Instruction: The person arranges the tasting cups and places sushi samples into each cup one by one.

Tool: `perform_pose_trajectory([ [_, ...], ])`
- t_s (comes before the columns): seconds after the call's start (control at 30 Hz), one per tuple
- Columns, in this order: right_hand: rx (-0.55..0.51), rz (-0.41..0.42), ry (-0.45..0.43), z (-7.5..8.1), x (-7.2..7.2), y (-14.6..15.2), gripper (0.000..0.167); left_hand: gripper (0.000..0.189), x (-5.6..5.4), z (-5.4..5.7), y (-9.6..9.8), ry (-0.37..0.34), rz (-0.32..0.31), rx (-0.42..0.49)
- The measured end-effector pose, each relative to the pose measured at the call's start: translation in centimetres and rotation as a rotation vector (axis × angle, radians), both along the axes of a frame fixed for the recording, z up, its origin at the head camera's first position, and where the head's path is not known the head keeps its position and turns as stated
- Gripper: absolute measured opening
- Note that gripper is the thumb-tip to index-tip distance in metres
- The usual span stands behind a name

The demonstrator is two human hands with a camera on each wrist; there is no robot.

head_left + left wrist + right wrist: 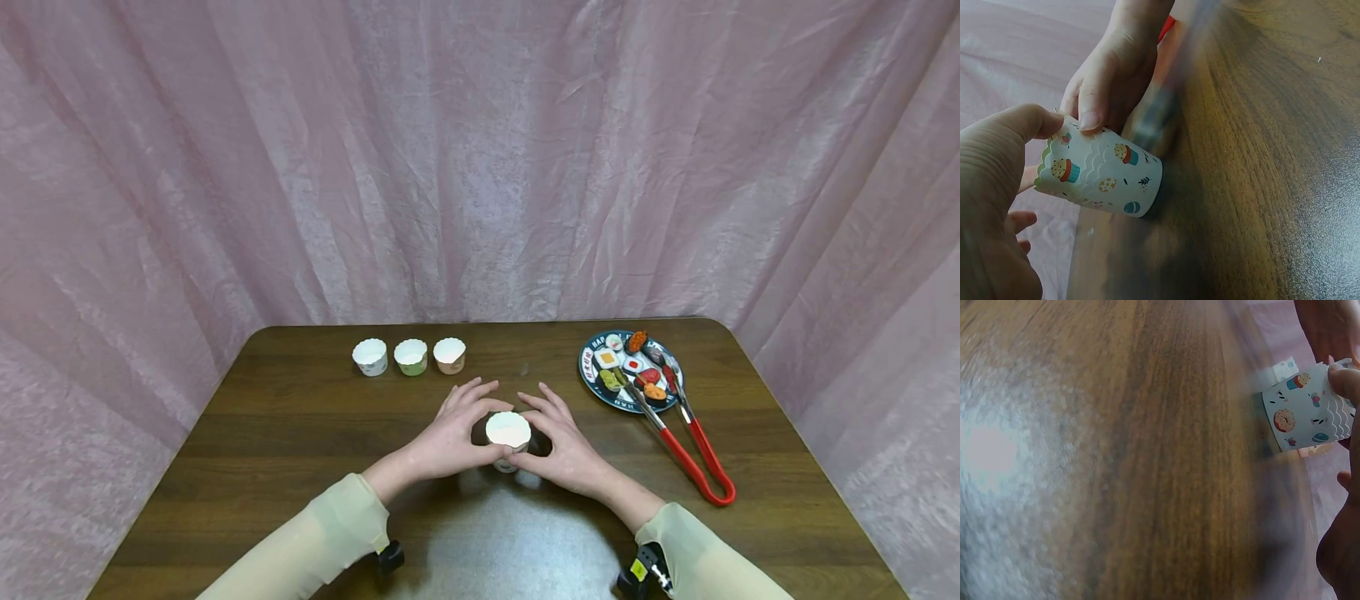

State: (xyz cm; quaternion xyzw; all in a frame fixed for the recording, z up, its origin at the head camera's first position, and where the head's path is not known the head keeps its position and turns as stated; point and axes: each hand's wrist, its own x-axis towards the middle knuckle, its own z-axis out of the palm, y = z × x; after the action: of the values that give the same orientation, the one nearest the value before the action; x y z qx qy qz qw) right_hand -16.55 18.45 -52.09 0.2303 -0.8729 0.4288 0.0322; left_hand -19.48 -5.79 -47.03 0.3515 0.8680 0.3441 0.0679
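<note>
Printed paper cup [507,428] is standing upright around mid-table [300,450], between both hands. Left hand [467,433] is gripping it from 9 o'clock, right hand [562,446] from 3. Three more cups [411,359] are sitting in a row at 10. Plate [619,402] of sushi pieces [606,358] is lying at 2, red-handled tongs [684,461] resting across it.
</note>
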Motion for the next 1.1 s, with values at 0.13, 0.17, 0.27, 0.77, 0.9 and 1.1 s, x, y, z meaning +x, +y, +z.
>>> perform_pose_trajectory([
  [0.13,0.001,-0.005,0.000,0.02,0.01,-0.03,0.045,0.047,0.04,0.00,-0.06,0.037,-0.007,0.031],
  [0.17,0.001,-0.005,0.003,0.03,0.00,-0.03,0.045,0.041,0.03,-0.03,-0.08,0.049,-0.012,0.043],
  [0.27,0.000,-0.003,0.009,0.01,-0.01,-0.02,0.045,0.024,0.12,0.04,-0.19,0.077,-0.030,0.074],
  [0.77,0.000,-0.006,0.029,-0.06,0.04,-0.16,0.047,0.014,0.35,-0.02,-0.41,0.094,-0.043,0.120],
  [0.9,-0.004,-0.006,0.036,0.03,0.06,-0.19,0.047,0.049,0.40,-0.11,-0.56,0.033,-0.014,0.082],
  [1.1,-0.007,-0.009,0.048,-0.08,0.11,-0.21,0.046,0.063,0.32,-0.40,-0.67,0.006,0.030,0.057],
])
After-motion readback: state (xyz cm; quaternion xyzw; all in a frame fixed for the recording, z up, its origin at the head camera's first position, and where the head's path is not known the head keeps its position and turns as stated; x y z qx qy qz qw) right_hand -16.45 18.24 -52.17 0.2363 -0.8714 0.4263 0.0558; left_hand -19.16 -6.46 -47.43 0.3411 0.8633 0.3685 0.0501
